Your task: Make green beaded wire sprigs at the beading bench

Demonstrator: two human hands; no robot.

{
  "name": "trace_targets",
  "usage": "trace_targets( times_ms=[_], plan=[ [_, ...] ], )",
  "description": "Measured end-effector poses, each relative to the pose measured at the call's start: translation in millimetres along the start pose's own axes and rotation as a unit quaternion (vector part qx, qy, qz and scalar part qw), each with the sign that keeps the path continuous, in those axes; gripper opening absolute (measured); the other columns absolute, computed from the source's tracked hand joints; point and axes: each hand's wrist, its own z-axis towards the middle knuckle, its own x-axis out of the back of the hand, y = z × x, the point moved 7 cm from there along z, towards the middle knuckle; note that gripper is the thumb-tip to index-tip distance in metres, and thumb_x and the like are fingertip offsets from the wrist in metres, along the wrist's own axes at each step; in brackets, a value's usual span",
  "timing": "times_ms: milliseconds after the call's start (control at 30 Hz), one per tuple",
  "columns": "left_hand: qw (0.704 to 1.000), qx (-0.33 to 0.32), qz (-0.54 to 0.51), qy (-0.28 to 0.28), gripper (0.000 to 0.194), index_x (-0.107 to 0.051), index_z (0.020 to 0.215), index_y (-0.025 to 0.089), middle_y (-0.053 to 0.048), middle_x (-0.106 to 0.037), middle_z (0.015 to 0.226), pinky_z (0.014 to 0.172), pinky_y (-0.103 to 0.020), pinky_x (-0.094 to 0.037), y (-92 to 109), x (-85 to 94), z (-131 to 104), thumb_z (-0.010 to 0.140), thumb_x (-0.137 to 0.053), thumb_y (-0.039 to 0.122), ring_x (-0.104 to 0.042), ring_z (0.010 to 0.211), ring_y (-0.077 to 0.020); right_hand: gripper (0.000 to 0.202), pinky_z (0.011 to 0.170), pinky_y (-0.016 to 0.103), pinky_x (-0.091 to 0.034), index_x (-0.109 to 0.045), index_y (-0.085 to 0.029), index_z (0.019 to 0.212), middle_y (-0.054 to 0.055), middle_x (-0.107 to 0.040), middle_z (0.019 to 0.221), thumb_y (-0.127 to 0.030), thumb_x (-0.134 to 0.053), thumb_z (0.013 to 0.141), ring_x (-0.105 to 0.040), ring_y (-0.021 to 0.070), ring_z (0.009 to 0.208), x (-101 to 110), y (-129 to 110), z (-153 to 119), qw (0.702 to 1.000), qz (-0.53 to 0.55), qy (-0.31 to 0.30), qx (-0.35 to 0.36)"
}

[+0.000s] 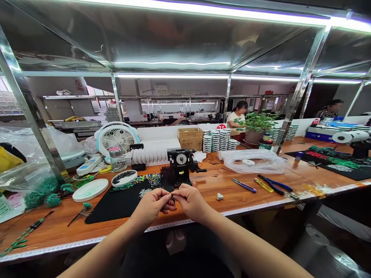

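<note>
My left hand (153, 204) and my right hand (191, 200) meet fingertip to fingertip over the front edge of the table. Both are pinched closed around something small and dark between them, too small to make out. Just behind them stands a black winding machine (181, 164) with a round dial, a crank on its right and a row of white spools (150, 155) on its left. Under and left of my left hand lies a black mat (116, 204) with colourful beads (149, 179) and a small heap of silvery pieces (144, 192).
White dishes (90, 190) and green wire bundles (43, 193) lie left. Pliers (275, 184), cutters (244, 185) and a plastic bag (255, 161) lie right. A fan (117, 139), a carton (190, 139) and stacked spools (219, 139) stand behind. A person (237, 119) sits beyond.
</note>
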Motion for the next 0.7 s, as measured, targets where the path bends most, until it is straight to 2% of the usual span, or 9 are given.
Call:
trace_targets(
  times_ms=[267, 433, 567, 633, 700],
  plan=[
    [0.996, -0.053, 0.063, 0.03, 0.02, -0.059, 0.071, 0.017, -0.004, -0.069, 0.068, 0.054, -0.025, -0.046, 6.0, -1.8, -6.6, 0.079, -0.058, 0.035, -0.067, 0.065, -0.0197, 0.018, 0.062, 0.023, -0.039, -0.072, -0.018, 0.071, 0.0, -0.06, 0.063, -0.014, -0.058, 0.08, -0.053, 0.012, 0.064, 3.3, 1.0, -1.2, 0.996, 0.05, -0.002, -0.08],
    [0.994, -0.077, 0.061, 0.056, 0.015, -0.061, 0.069, 0.018, -0.002, -0.066, 0.062, 0.057, -0.025, -0.044, 1.8, -0.8, -8.8, 0.079, -0.058, 0.029, -0.063, 0.062, -0.0171, 0.015, 0.062, 0.024, -0.039, -0.072, -0.017, 0.069, 0.001, -0.063, 0.065, -0.011, -0.059, 0.075, -0.053, 0.0125, 0.064, 2.4, 2.6, -2.8, 0.993, 0.063, 0.021, -0.096],
    [0.995, -0.072, 0.012, 0.071, 0.017, -0.062, 0.072, 0.017, -0.002, -0.067, 0.063, 0.059, -0.025, -0.045, -4.1, -0.1, -9.4, 0.079, -0.06, 0.033, -0.062, 0.063, -0.0165, 0.015, 0.061, 0.023, -0.039, -0.071, -0.016, 0.07, 0.001, -0.063, 0.066, -0.013, -0.058, 0.076, -0.053, 0.0122, 0.063, 3.2, 5.1, -5.3, 0.99, 0.076, 0.032, -0.111],
    [0.996, -0.056, -0.038, 0.064, 0.018, -0.062, 0.08, 0.016, -0.004, -0.069, 0.071, 0.062, -0.026, -0.047, -8.2, -1.1, -7.9, 0.076, -0.064, 0.034, -0.064, 0.068, -0.0178, 0.014, 0.06, 0.023, -0.039, -0.07, -0.015, 0.071, 0.001, -0.063, 0.067, -0.016, -0.057, 0.077, -0.053, 0.012, 0.063, 4.6, 6.8, -7.3, 0.989, 0.086, 0.038, -0.118],
    [0.993, -0.031, -0.096, 0.055, 0.028, -0.061, 0.091, 0.015, -0.007, -0.071, 0.082, 0.067, -0.028, -0.05, -13.5, -2.8, -5.9, 0.071, -0.071, 0.032, -0.066, 0.077, -0.0199, 0.014, 0.06, 0.023, -0.039, -0.07, -0.015, 0.073, 0.001, -0.063, 0.068, -0.019, -0.057, 0.079, -0.053, 0.0122, 0.064, 5.8, 9.0, -9.6, 0.986, 0.099, 0.046, -0.123]
  ],
)
